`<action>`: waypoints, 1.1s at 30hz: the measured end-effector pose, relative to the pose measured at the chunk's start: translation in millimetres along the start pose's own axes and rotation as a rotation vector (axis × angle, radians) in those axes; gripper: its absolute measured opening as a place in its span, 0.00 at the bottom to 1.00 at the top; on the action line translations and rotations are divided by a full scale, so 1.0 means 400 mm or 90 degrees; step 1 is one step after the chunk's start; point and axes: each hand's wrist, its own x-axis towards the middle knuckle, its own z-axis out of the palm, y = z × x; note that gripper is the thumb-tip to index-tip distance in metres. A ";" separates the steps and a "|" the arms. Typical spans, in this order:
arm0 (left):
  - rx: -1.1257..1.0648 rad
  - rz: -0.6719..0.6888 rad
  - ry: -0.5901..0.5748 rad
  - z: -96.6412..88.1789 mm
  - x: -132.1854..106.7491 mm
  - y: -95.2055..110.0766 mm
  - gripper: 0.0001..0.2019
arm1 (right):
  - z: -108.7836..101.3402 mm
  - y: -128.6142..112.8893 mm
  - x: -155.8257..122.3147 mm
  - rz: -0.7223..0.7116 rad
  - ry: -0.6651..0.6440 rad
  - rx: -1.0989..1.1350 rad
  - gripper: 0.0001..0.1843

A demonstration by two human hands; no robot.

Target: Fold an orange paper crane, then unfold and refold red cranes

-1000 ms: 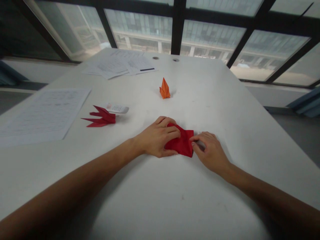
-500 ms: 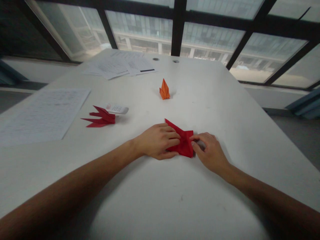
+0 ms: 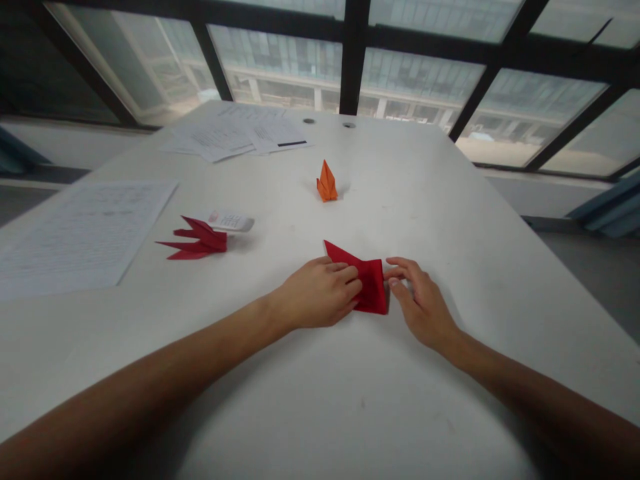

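Observation:
A piece of folded red paper (image 3: 371, 287) lies on the white table, one pointed corner sticking out toward the far left. My left hand (image 3: 323, 292) rests over its left part with the fingers curled onto it, hiding that side. Just off the paper's right edge is my right hand (image 3: 420, 300), its thumb and fingers apart. The index or middle fingertip is at that edge; I cannot tell whether it touches.
A dark red origami figure (image 3: 197, 241) with several points lies at the left beside a white labelled object (image 3: 231, 221). An orange origami figure (image 3: 327, 183) stands farther back. Printed sheets (image 3: 85, 233) lie on the left, and more papers (image 3: 225, 133) near the windows.
My right fingers have come off the red paper's right edge and spread. That edge now lies straighter and flatter. My left fingers have curled in more on the paper.

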 end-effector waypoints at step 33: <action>-0.276 -0.427 0.046 -0.046 0.047 -0.019 0.14 | 0.013 -0.011 -0.018 -0.077 -0.021 -0.097 0.35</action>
